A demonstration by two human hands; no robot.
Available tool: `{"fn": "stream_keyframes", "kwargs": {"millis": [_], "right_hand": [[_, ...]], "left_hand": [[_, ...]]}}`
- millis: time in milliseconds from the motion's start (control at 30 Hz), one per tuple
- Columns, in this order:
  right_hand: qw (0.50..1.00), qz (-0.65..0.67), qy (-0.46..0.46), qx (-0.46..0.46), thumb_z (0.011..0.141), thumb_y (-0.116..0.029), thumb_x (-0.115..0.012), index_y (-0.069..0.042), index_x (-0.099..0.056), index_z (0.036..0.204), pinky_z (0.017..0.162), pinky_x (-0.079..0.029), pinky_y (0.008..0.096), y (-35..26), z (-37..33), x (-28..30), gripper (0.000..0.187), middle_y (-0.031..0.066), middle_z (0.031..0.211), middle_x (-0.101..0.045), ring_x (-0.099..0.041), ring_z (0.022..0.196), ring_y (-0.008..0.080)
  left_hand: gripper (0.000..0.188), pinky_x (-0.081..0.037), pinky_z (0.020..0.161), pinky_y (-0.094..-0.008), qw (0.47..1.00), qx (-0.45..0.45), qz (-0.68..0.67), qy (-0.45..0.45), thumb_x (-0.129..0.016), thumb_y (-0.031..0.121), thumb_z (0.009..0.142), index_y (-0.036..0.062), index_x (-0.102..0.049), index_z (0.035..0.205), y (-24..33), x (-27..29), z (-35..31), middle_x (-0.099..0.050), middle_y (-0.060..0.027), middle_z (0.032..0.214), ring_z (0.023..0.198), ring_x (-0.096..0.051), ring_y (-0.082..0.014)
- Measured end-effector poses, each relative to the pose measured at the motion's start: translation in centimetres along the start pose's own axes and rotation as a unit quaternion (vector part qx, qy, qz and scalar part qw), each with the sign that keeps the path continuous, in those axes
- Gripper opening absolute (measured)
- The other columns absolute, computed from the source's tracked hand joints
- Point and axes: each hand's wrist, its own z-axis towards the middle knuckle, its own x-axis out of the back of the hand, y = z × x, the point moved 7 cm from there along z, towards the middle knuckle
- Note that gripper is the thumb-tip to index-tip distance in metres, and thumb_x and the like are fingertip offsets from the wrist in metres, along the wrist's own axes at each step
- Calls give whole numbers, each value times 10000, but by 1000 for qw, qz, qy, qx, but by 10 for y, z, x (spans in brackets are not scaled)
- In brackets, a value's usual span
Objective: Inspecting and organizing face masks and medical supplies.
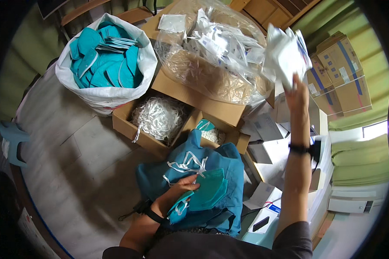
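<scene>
My left hand [183,185] is closed on a few flat teal face masks [209,190] with white straps, held over the teal cloth [227,162] on my lap. Another teal piece with white straps [179,210] lies by my left wrist. My right arm reaches far to the right. In its raised right hand [297,93] is a loose bunch of white packets [285,56], smeared by motion. Beside it a clear plastic bag [199,69] holds many similar packets [220,41].
A white sack [103,97] full of teal masks [108,56] stands at the far left. In front of me, a cardboard box [149,144] holds tangled white straps [157,118]. White boxes [263,151] and a phone [260,223] are at the right, with strapped cartons [339,71] beyond.
</scene>
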Motion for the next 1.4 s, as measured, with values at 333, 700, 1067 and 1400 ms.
{"fn": "stream_keyframes", "kwargs": {"millis": [333, 700, 1067, 1400], "right_hand": [[934, -278, -189, -118, 974, -258, -604, 38, -443, 1377, 834, -545, 338, 119, -83, -38, 526, 160, 1241, -607, -661, 1037, 239], [944, -109, -41, -310, 982, -433, -536, -9, -490, 1332, 680, -514, 284, 155, -398, 46, 552, 94, 1040, -674, -640, 800, 148], [966, -217, 121, -68, 912, -15, -642, 8, -568, 1282, 771, -464, 211, 126, -426, 122, 378, 42, 1014, -640, -587, 879, 91], [965, -237, 108, -25, 915, -79, -675, 24, -610, 1241, 913, -457, 250, 75, -416, 128, 348, 57, 1134, -659, -595, 1028, 120]], "left_hand": [[423, -488, 927, -286, 998, -39, 49, 4, -562, 180, 968, 23, -499, 1356, -5, 13, 5, -627, -60, 1210, 1065, -613, -148], [378, -510, 832, -284, 967, -183, 165, 67, -637, 173, 925, 15, -526, 1250, -36, 19, 34, -640, -60, 1087, 939, -608, -118], [454, -533, 699, -331, 772, -275, 523, 235, -752, 173, 843, -8, -506, 1180, -66, -8, 7, -651, -138, 979, 834, -657, -221], [534, -463, 889, -399, 575, -447, 672, 133, -814, 164, 731, 63, -608, 1213, -30, -107, 0, -632, -127, 1125, 1040, -576, -311]]}}
